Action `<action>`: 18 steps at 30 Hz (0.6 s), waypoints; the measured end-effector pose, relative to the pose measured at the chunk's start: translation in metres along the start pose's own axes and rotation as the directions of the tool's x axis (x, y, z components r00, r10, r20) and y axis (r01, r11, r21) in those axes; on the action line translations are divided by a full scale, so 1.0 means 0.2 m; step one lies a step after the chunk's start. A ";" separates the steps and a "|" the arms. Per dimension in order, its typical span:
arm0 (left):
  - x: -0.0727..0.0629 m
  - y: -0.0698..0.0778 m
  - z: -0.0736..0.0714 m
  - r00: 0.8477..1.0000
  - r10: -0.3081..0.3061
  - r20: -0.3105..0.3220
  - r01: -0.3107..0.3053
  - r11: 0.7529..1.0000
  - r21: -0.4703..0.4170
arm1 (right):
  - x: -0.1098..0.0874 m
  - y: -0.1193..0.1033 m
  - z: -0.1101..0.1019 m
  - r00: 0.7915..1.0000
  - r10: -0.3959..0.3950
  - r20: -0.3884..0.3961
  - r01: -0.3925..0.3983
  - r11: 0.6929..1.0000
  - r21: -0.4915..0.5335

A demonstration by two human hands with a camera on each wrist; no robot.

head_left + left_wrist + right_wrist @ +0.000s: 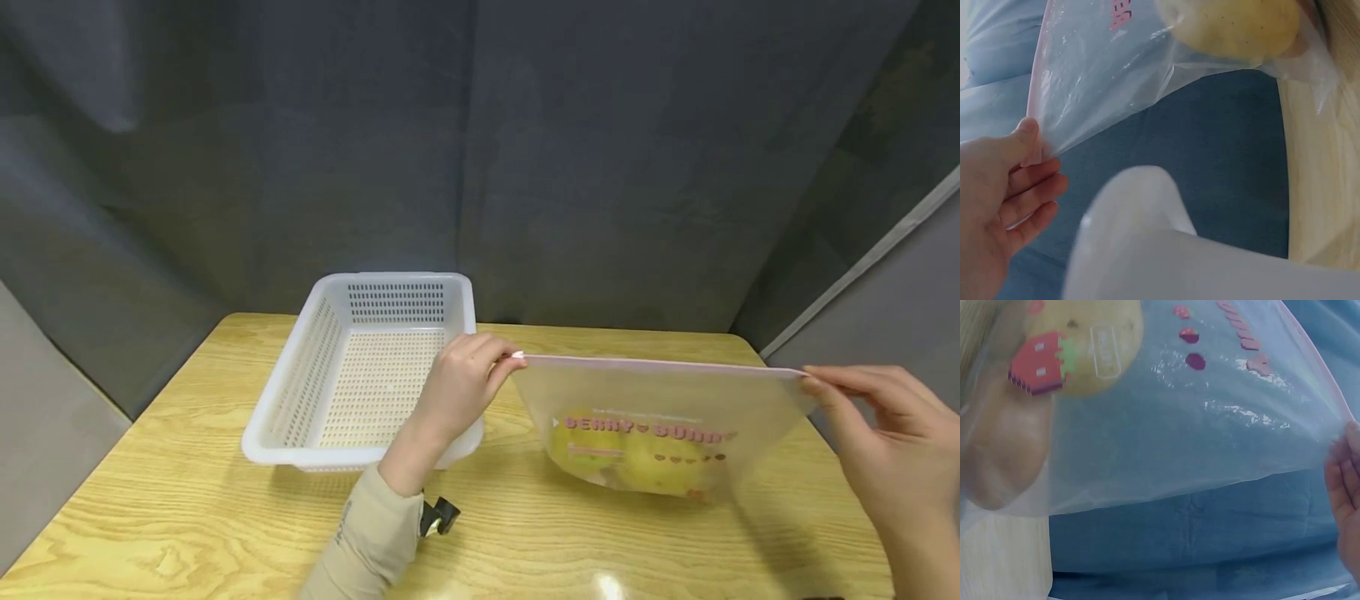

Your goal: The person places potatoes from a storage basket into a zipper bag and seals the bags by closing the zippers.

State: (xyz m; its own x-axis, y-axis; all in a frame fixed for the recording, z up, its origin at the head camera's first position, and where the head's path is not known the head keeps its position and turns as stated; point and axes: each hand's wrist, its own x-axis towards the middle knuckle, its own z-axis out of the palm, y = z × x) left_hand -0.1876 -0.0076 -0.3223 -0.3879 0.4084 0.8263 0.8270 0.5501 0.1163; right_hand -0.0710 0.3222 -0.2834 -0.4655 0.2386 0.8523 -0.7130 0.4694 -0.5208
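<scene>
A translucent zip bag (637,383) with a pink top edge and pink printed lettering hangs stretched between both hands. My left hand (468,375) pinches its left top corner, where a small white bit shows at the fingertips. At the opposite corner, my right hand (892,433) pinches the edge between thumb and fingers. Inside the bag's lower part lie yellow potatoes (1235,28), blurred by the plastic. In the right wrist view, a browner, longish potato (1007,444) shows beside a yellow one. The bag's bottom is at or just over the tabletop; I cannot tell which.
A white perforated plastic basket (281,392) stands on the wooden table (517,533), left of the bag, and my left forearm crosses its near right corner. Dark cloth (465,167) hangs behind the table. A black clip-like piece (442,517) is by the left wrist.
</scene>
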 end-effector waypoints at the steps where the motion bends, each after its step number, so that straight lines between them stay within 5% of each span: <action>1: 0.00 0.00 -0.01 1.000 -0.006 -0.007 0.006 1.000 0.002 | 0.00 0.00 0.00 1.000 0.004 0.001 -0.004 1.000 0.001; 14: 0.03 0.02 -0.08 0.996 -0.060 -0.072 0.059 0.998 -0.016 | 0.03 -0.04 0.02 0.999 0.002 0.041 0.001 0.997 -0.083; 18: 0.03 0.01 -0.10 0.996 -0.057 -0.072 0.057 0.998 -0.007 | 0.03 -0.05 0.03 0.999 -0.008 0.039 0.009 0.999 -0.035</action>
State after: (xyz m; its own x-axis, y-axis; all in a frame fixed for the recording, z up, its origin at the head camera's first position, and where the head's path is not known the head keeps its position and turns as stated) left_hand -0.1796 -0.0177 -0.3063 -0.4045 0.3227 0.8557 0.8065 0.5670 0.1674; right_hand -0.0701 0.3138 -0.2738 -0.4802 0.2017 0.8537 -0.6985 0.5007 -0.5112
